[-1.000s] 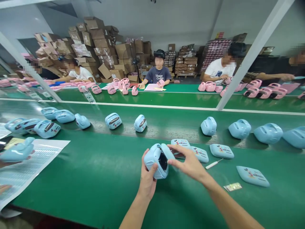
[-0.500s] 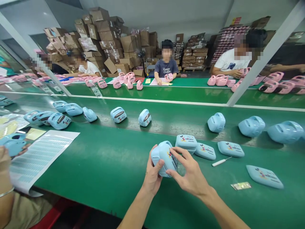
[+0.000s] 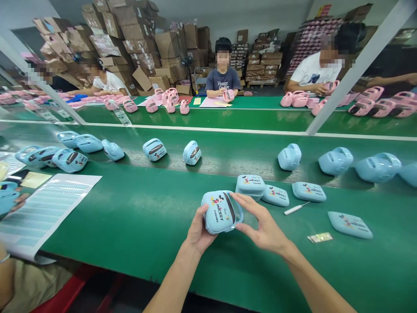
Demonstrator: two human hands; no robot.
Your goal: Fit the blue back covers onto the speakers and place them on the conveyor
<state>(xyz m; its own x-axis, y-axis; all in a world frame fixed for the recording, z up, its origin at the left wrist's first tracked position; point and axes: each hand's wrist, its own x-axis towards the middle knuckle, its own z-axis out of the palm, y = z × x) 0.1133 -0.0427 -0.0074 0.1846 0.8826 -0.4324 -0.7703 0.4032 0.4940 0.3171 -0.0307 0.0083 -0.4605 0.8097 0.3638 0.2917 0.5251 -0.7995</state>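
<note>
In the head view I hold a light-blue plastic housing (image 3: 220,214) above the green table. A cartoon mouse print and a dark strip face me, and its carry handle points right. My left hand (image 3: 200,230) is closed around its left side and underside, thumb on the front edge. My right hand (image 3: 260,224) grips the handle end between fingertips above and thumb below. Just behind stands a stack of printed blue covers (image 3: 250,186). To its right lie loose blue covers (image 3: 309,191) and a white-handled screwdriver (image 3: 295,209).
A small clear packet (image 3: 319,237) and another cover (image 3: 350,224) lie at right. Along the conveyor stand several blue housings (image 3: 154,150). A printed sheet (image 3: 54,213) and a co-worker's hand (image 3: 20,202) are at left. Across the line, people handle pink housings (image 3: 171,99).
The blue housing has been turned in my hands, so its printed face now faces me and the handle points right. My right hand has shifted to the handle end. The camera view has moved slightly.
</note>
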